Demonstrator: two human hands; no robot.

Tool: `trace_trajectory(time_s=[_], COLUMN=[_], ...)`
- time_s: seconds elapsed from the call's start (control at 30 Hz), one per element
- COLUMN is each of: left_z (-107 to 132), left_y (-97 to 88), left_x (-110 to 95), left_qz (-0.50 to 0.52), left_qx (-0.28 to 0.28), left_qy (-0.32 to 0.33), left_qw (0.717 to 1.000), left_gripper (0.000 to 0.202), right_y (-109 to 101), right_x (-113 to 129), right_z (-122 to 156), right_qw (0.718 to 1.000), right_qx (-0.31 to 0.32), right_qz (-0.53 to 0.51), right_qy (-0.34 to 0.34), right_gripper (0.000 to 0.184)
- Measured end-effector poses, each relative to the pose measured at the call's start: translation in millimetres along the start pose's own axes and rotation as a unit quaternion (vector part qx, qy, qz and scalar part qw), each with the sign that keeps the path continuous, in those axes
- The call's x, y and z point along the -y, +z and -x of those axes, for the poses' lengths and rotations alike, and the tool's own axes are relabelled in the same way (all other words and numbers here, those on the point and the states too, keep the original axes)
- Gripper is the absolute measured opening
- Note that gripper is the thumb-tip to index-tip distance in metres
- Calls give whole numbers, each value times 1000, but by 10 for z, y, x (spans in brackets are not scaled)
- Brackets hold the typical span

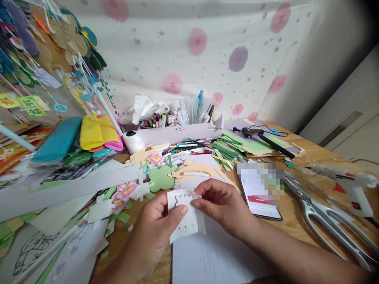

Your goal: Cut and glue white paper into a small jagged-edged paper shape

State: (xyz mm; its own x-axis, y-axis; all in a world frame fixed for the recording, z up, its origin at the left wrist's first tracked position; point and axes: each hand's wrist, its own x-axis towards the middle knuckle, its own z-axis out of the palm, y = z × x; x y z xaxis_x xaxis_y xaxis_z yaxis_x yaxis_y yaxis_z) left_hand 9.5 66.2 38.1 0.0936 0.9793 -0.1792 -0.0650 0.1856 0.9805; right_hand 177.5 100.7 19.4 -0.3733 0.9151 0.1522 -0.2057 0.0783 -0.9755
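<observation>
Held sheet [191, 221]: matt ppr; scissors [308, 202]: shiny mtl; table [318, 157]: wd.

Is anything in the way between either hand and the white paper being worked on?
Nothing visible: the left hand holds the white paper directly, thumb on its face, and the right hand pinches its upper right edge. The phone lies to the right, clear of the paper.

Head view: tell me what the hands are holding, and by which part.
White paper: the left hand holds its left side, thumb across the front; the right hand pinches its upper right edge.
</observation>
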Motion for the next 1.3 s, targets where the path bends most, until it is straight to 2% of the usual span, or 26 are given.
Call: trace_trajectory(time_s=[0.07, 0.23, 0.33, 0.43, 0.5, 0.63, 0.83, 1.0, 1.13, 1.3], left_z=[-1, 28, 41, 39, 34, 22, -1, 29, 39, 34], left_y=[5, 24, 22, 3, -14, -36, -21, -6, -21, -36], left_x=[-12, -34, -34, -26, -19, -15, -37, -52, -20, -1], left_qz=[5, 4, -16, -24, -19, -19, -31, -8, 13, 36], left_qx=[7, 22, 34, 45, 56, 55, 36, 41, 75, 102], left_qy=[2, -7, -13, -10, -12, -20, -17, -35, -51, -52], left_qw=[1000, 1000, 999, 999, 998, 998, 999, 998, 996, 993], left_gripper=[21, 18, 14, 14, 16, 21, 19, 20, 23, 23], right_y=[-23, -126, -142, -115, -104, -143, -180, -176, -216, -263], right_x=[14, 104, 164, 197, 202, 204, 165, 120, 136, 193], right_z=[-3, -11, 4, 34, 56, 77, 23, 19, 25, -3], right_qw=[1000, 992, 981, 956, 952, 965, 988, 988, 984, 982], right_qx=[21, 122, 139, 161, 161, 149, 147, 142, 155, 191], right_qz=[7, 42, 125, 208, 221, 189, 19, 42, 74, 10], right_qy=[-3, 0, -59, -130, -141, -108, -39, -38, -48, -7], right_gripper=[15, 15, 12, 15, 16, 17, 20, 14, 15, 5])
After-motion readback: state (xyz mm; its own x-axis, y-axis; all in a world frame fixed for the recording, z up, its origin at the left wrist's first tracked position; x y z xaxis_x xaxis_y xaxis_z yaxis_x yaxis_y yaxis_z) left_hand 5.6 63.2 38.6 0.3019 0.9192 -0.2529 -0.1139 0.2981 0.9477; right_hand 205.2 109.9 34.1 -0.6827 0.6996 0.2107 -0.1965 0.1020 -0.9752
